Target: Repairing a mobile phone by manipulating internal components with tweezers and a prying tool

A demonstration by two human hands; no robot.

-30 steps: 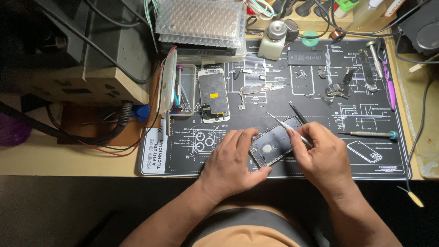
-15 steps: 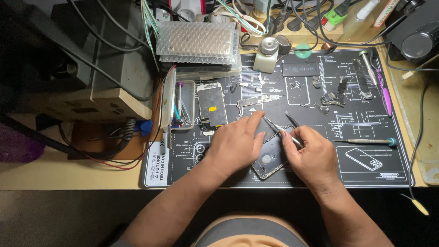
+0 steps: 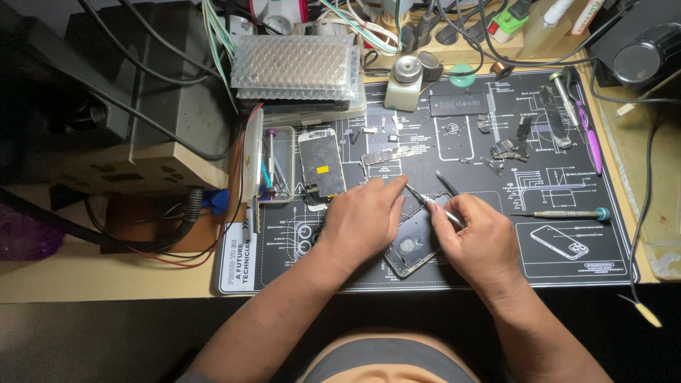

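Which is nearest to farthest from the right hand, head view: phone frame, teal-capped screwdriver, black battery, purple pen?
From the right hand:
1. Phone frame, touching, just left of it.
2. Teal-capped screwdriver, on the mat to the right.
3. Black battery, up top.
4. Purple pen, far upper right.

Two bare hands, left hand (image 3: pixel 365 220) and right hand (image 3: pixel 479 245). No gloves, no rings, no watch in sight. Both forearms bare up to elbows, no sleeves showing. Short nails. Bottom edge of head view: grey shirt (image 3: pixel 386 362) with round neck, only small curved part showing between arms.
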